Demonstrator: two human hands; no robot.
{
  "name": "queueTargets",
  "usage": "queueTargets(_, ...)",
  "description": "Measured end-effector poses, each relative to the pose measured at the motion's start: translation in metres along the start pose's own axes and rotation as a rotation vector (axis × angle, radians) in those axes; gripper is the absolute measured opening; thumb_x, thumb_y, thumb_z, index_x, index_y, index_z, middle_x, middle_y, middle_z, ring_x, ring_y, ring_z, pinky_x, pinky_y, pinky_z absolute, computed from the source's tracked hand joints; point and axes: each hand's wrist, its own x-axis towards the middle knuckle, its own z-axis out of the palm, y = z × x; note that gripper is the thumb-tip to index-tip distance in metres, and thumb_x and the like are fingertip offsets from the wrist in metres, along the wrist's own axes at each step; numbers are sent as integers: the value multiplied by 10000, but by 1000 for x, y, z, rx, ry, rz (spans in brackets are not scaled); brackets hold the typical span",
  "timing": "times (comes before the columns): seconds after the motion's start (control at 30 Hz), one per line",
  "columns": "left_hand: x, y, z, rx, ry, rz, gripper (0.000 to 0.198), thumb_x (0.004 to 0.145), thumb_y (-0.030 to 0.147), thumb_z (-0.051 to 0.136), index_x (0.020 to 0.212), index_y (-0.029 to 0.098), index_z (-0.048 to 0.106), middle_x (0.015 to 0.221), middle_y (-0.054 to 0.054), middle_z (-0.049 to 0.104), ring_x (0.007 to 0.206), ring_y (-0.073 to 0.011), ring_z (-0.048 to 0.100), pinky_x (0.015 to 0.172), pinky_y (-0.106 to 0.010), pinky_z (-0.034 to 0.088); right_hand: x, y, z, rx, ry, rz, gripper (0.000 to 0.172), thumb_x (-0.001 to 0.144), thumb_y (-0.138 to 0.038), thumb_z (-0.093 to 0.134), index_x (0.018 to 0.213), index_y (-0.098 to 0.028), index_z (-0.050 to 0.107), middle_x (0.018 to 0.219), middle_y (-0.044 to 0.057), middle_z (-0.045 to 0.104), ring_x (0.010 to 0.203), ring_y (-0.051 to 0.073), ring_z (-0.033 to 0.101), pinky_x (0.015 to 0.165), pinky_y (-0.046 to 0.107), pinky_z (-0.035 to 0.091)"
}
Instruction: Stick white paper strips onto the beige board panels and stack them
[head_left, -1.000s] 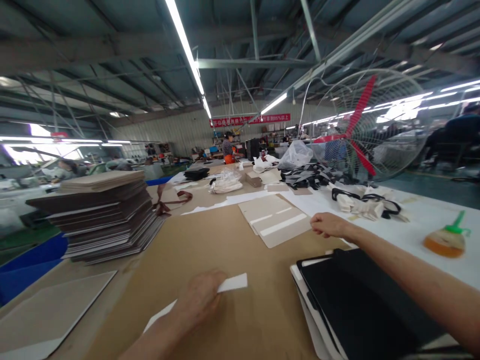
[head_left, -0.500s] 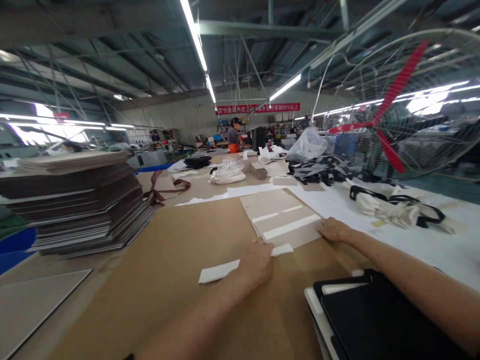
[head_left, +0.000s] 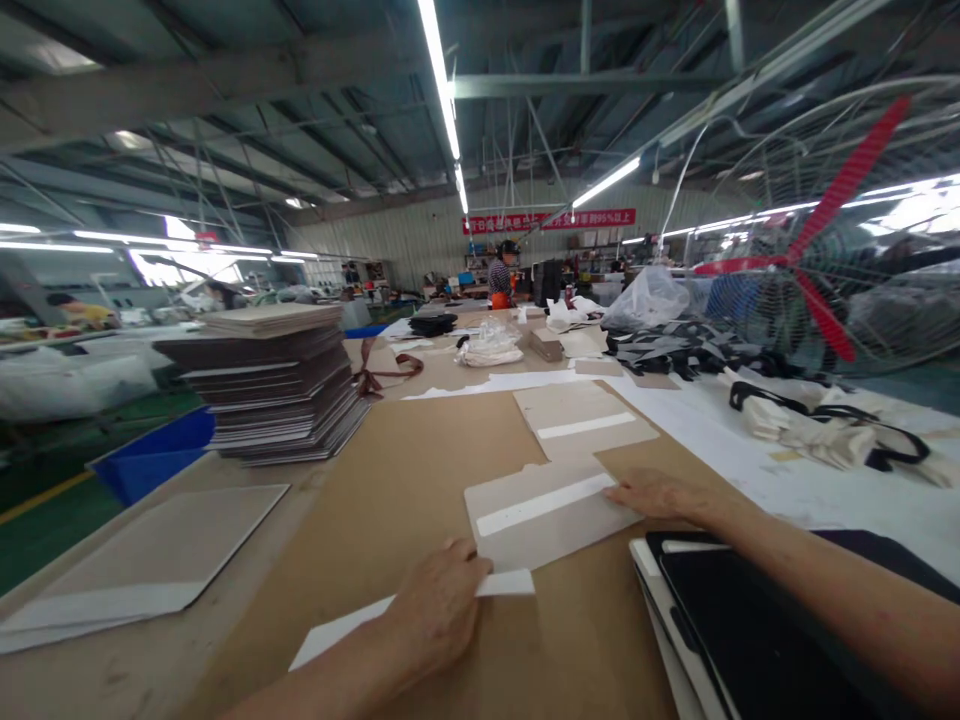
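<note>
My left hand (head_left: 442, 600) is closed over a long white strip (head_left: 506, 583), whose ends stick out on both sides of it above the brown paper (head_left: 405, 480). My right hand (head_left: 660, 497) pinches the right edge of a grey cardboard piece (head_left: 540, 545) that bears a white band. Beyond it, partly overlapped, lies another grey cardboard piece (head_left: 570, 400) with a similar white band. Black and white covered boards (head_left: 780, 620) are stacked below my right forearm.
A tall stack of dark-edged boards (head_left: 277, 390) stands at left, with flat grey boards (head_left: 157, 550) nearer. Black-trimmed cream fabric (head_left: 832, 430) lies at right, before a large fan (head_left: 795, 255). Dark scraps (head_left: 690, 345) and a plastic bag (head_left: 491, 345) lie farther back. A person (head_left: 501, 272) stands beyond.
My right hand has drawn one grey cardboard piece nearer, off the other. My left hand has moved nearer and left with the white strip. The view has turned left.
</note>
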Motion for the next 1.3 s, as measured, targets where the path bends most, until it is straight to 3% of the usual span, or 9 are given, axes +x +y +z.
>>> queueTargets(0.27,-147,-18,-6,-33,-52,-233,374,820,129,412,1107,252,618,1151,-80,601,1103,-237,525,977,-385,406,-81,-121,35,-157,-149,-408,393,921,-366,419,941,-134,737,969,187,696,1015,348,595,922,498,384)
queueTargets(0.37,-193,-12,-5,-63,-43,-305,368,797,117,428,1081,248,622,1154,-77,596,1101,-238,521,966,-381,408,-128,-139,55,-198,-55,-536,404,938,-363,387,957,-139,723,938,179,684,984,346,586,917,527,392)
queueTargets(0.53,-245,-1,-21,-237,48,-412,247,824,183,443,970,222,639,1062,-58,639,1029,-221,565,915,-349,417,-183,-143,80,-27,130,-467,330,835,-450,543,987,-215,717,1077,159,663,1032,368,570,902,565,435)
queueTargets(0.67,-250,20,-32,-775,71,-618,365,909,427,364,931,183,635,783,-40,681,708,-174,634,608,-265,444,-204,-168,73,404,200,-521,280,851,-402,496,954,-274,723,1121,104,672,1079,329,578,940,514,455)
queueTargets(0.83,-224,55,-17,-1543,-32,-482,408,820,526,495,886,135,596,716,-54,672,483,-99,587,373,-158,304,-224,-226,61,971,-67,-360,283,876,-488,502,881,-280,694,928,31,694,877,230,628,758,328,524)
queueTargets(0.93,-212,68,-5,-1662,-35,-426,467,778,580,545,872,126,600,661,-54,658,425,-93,563,348,-153,329,-230,-250,63,1257,-165,-276,403,869,-519,524,1173,-273,622,1042,45,671,898,209,621,775,308,515)
queueTargets(1.07,-205,76,1,-1723,37,-393,521,779,607,556,833,95,637,626,-55,639,404,-84,548,343,-146,358,-236,-260,66,1401,-282,-291,555,873,-504,532,1377,-277,474,944,43,676,602,149,577,557,277,497)
queueTargets(1.17,-201,81,3,-1772,99,-453,545,751,626,578,795,88,649,593,-44,625,397,-82,538,343,-147,374,-241,-259,70,1371,-215,-255,594,829,-482,599,1377,-280,488,877,39,688,634,184,612,557,289,506)
queueTargets(1.3,-195,88,5,-1796,153,-579,558,747,642,562,819,97,657,506,-20,593,375,-89,510,337,-156,374,-244,-262,78,1212,1,-223,572,821,-490,595,1350,-283,521,1135,59,666,984,251,625,833,353,515)
